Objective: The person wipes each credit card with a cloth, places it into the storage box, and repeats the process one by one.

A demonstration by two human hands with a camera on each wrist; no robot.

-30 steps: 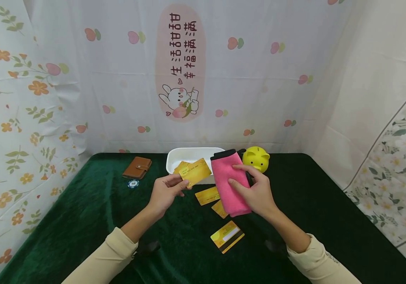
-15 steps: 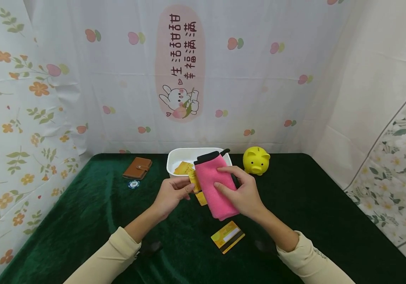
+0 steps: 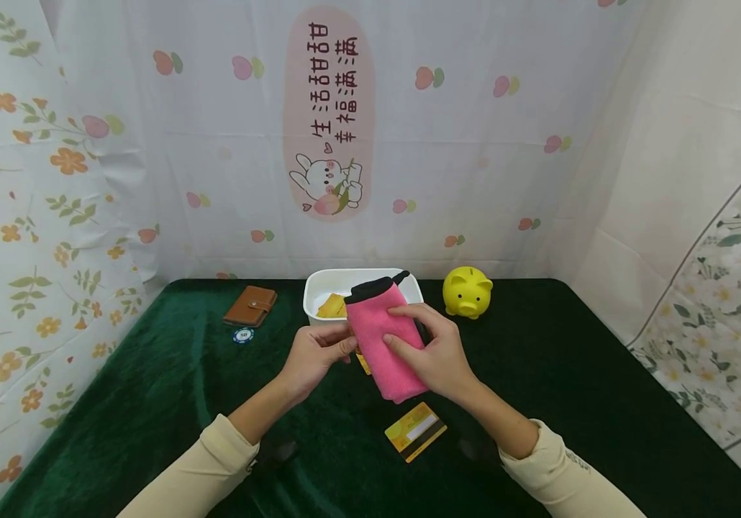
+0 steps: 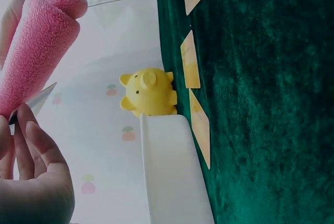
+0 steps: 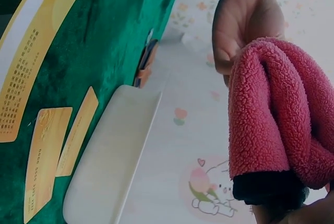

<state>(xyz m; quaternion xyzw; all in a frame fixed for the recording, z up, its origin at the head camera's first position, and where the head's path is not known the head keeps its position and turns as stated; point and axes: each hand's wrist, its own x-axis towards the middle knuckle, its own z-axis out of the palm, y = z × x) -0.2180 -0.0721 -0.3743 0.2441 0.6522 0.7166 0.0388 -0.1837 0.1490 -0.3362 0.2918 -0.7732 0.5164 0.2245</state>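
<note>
My right hand [image 3: 438,352] grips a folded pink towel [image 3: 380,342] with a black-trimmed end, held up over the middle of the table. My left hand [image 3: 319,360] pinches a gold bank card [image 4: 42,98] at the towel's left side. In the head view the towel hides that card; in the left wrist view its corner sticks out beside the towel. Two gold cards [image 5: 48,156] lie on the table beneath the towel, mostly hidden in the head view. Nearer to me lies another gold card [image 3: 416,432], its magnetic stripe facing up.
Behind the hands stands a white tray [image 3: 315,279] with gold cards [image 3: 332,306] in it. To its right sits a yellow piggy bank [image 3: 467,293]. A brown wallet [image 3: 250,306] and a blue-and-white poker chip [image 3: 243,336] lie left on the green cloth [image 3: 170,403].
The towel and my right hand have moved left to meet my left hand. The cards held in my left hand, in full view before, have gone behind the towel.
</note>
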